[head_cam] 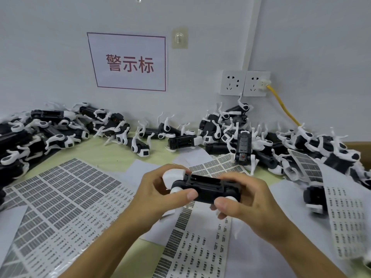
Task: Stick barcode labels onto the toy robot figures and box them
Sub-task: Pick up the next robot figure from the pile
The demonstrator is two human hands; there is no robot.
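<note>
A white wall sign (128, 62) with a red border reads 警示标; print on the label sheets (60, 197) is illegible

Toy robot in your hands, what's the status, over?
Left hand and right hand both grip one toy robot figure, belly up, above the label sheets. No label visibly on it yet. More figures heaped behind; nothing blocking.

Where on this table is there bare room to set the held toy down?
Bare green table shows between the left label sheet and the toys along the wall. Both side piles and the paper-covered front are crowded.
</note>
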